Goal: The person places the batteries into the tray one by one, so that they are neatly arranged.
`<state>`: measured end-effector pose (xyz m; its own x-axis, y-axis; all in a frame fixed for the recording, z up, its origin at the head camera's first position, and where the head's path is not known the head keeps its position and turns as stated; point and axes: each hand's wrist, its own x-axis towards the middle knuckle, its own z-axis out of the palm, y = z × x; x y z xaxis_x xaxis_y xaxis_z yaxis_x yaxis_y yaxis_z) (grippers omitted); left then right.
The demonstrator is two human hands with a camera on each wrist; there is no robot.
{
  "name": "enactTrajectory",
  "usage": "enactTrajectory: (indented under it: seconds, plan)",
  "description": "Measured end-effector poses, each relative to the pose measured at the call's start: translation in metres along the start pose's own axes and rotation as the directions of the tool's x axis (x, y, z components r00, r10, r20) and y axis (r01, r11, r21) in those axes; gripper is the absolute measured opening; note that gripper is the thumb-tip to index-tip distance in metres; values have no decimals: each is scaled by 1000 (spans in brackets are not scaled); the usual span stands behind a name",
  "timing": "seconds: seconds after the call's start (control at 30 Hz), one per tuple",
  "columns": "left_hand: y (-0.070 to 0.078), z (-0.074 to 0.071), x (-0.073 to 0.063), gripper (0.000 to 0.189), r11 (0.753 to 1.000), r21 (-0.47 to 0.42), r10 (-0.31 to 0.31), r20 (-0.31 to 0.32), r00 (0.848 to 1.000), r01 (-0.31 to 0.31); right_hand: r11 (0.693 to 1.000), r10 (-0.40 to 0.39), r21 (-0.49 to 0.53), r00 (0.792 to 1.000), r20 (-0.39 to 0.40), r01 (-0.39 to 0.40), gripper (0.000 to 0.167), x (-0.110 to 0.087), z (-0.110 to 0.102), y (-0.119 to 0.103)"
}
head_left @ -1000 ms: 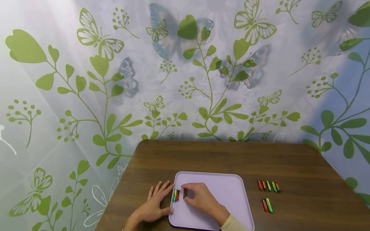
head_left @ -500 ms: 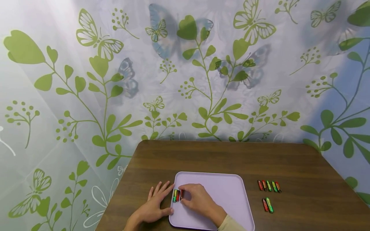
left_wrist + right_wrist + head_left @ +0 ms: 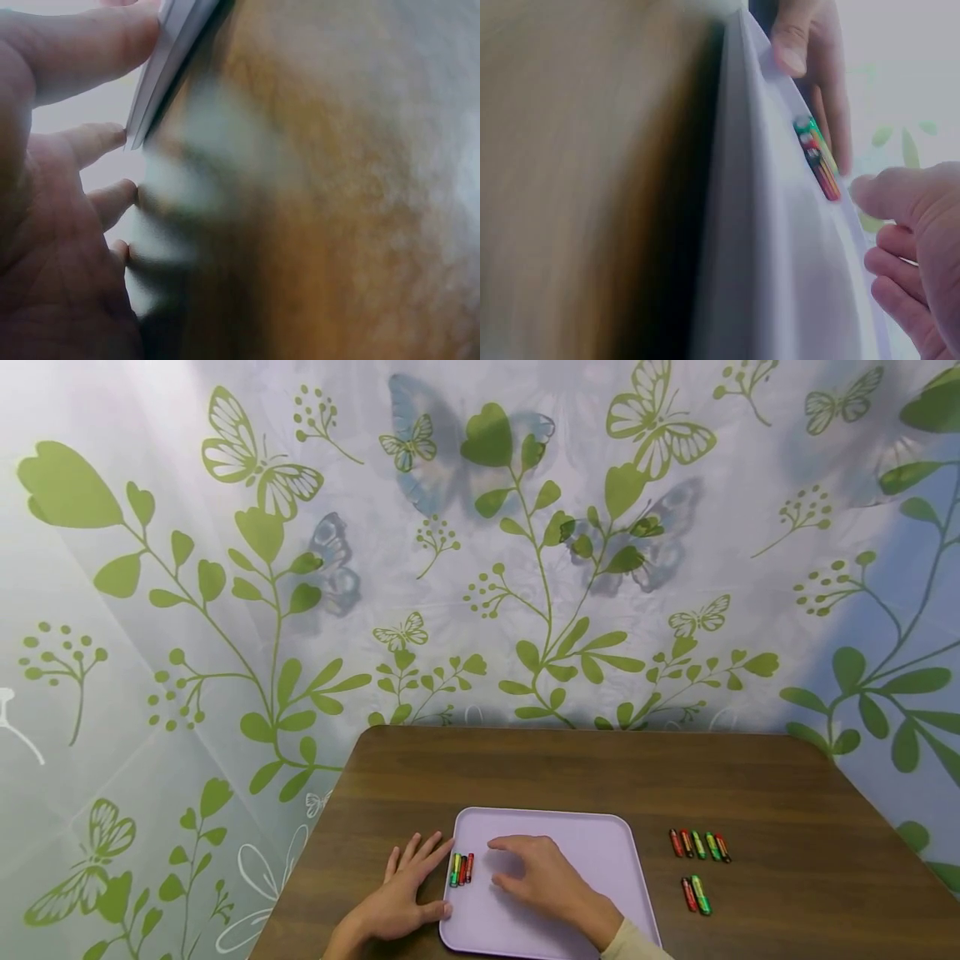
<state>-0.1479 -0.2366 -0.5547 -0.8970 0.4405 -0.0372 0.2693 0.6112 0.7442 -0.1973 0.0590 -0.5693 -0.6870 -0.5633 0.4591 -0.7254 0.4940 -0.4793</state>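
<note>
Three small batteries (image 3: 462, 869), one green and yellow and two red and black, lie side by side along the left inner edge of a pale purple tray (image 3: 570, 852). My left hand (image 3: 397, 893) rests at the tray's left side, fingers spread, with thumb and index fingertip touching the rim; the left wrist view shows the thumb (image 3: 97, 52) against the tray's side. My right hand (image 3: 543, 877) hovers over the tray just right of the batteries, thumb and fingers apart with nothing between them. In the right wrist view the batteries (image 3: 817, 157) appear beyond the right thumb.
Right of the tray, on the brown wooden table (image 3: 585, 768), several red and green batteries (image 3: 699, 844) stand in a row. Closer to me lies a pair of batteries (image 3: 696, 894), one red and one green. A patterned curtain (image 3: 480, 568) hangs behind the table's far edge.
My right hand slid a red battery leftward against the other two on the tray, then let go and drew back to the right. My left hand stays in place.
</note>
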Motion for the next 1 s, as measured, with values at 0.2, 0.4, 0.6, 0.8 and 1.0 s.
enactTrajectory:
  seconds: [0.2,0.4,0.6,0.8,1.0]
  plan:
    - [0,0,1,93,1000,-12,-11,9,1000,11,998,-48,29,997,-55,50,40,-20,-28,15]
    - [-1,-1,0,94,1000,-13,-16,18,1000,16,1000,-30,-9,995,-93,30,41,-42,-56,31]
    - [0,-1,0,94,1000,-14,-8,16,1000,8,998,-63,-22,993,-104,61,42,-63,-87,41]
    - [-2,0,2,94,1000,-13,-9,18,1000,10,997,-67,-52,991,-116,62,46,-82,-109,50]
    - [-2,0,2,94,1000,-13,-12,23,1000,12,995,-23,-96,994,-110,13,48,-101,-127,59]
